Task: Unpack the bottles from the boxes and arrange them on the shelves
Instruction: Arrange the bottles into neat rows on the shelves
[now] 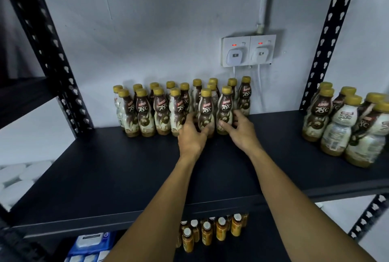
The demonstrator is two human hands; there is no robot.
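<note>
Placing step. The left hand (192,133) grips the left bottle (205,105) and the right hand (242,130) grips the right bottle (225,105). Both bottles stand upright at the front row's right end on the shelf (105,167). Next, probably: release both squarely and fetch more.

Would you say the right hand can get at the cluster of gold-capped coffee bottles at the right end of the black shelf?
Probably yes, once the right hand lets go of the brown-labelled front-row bottle it grips: the black shelf between holds nothing, and the bottle cluster stands near the front edge.
</note>
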